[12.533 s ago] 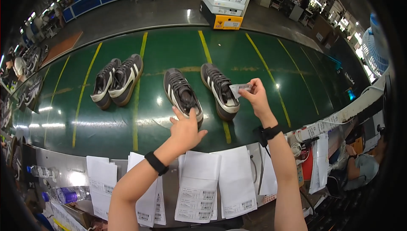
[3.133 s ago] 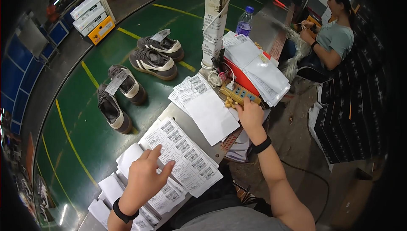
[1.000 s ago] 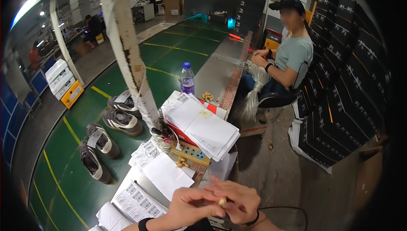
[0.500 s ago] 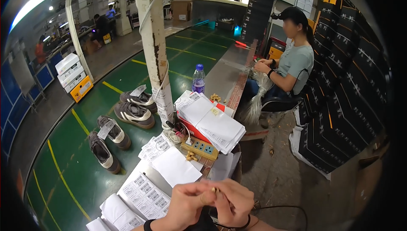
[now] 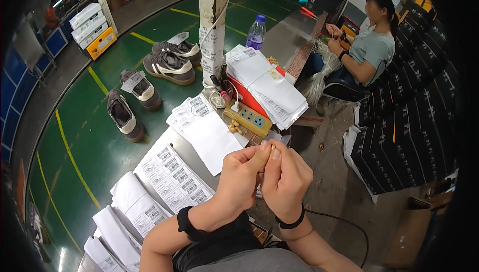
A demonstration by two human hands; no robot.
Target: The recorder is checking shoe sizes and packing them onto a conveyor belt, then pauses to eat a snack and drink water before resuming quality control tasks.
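Observation:
My left hand and my right hand meet in front of me, thumbs and fingertips pressed together. Between the tips is a small tan peanut, mostly covered by the fingers. Several more peanuts in their shells lie just beyond, beside a yellow power strip. A blank white sheet is left of my hands, and printed label sheets spread nearer my left forearm.
Grey shoes stand on the green table by a white post. A purple-capped bottle is behind a paper stack on a red box. At right, a co-worker sits before stacked black boxes.
My view has tilted downward, so more of my forearms and lap shows. Both hands stay together around the peanut and appear higher in the picture, their fingertips now pointing away from me.

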